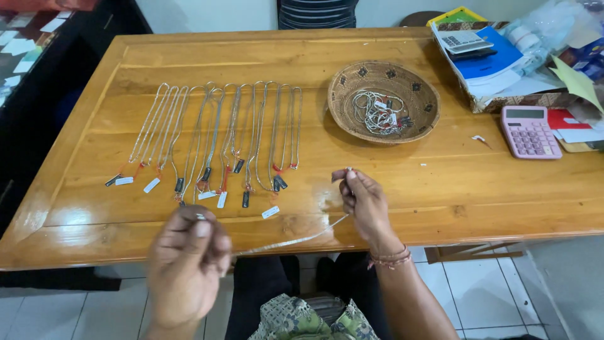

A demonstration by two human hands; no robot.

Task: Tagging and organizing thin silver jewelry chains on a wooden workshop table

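The silver chain [296, 239] runs taut and slanted just off the desk's [472, 189] near edge, low at your left, rising to your right. Your left hand [187, 264] pinches its lower end below the edge; your right hand [365, 204] pinches the upper end over the wood, nearer the basket [352, 79].

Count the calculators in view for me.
2. A pink calculator lies flat on the wooden table at its right end. A grey calculator sits on top of the papers in the box behind it. The clutter there may hide more.
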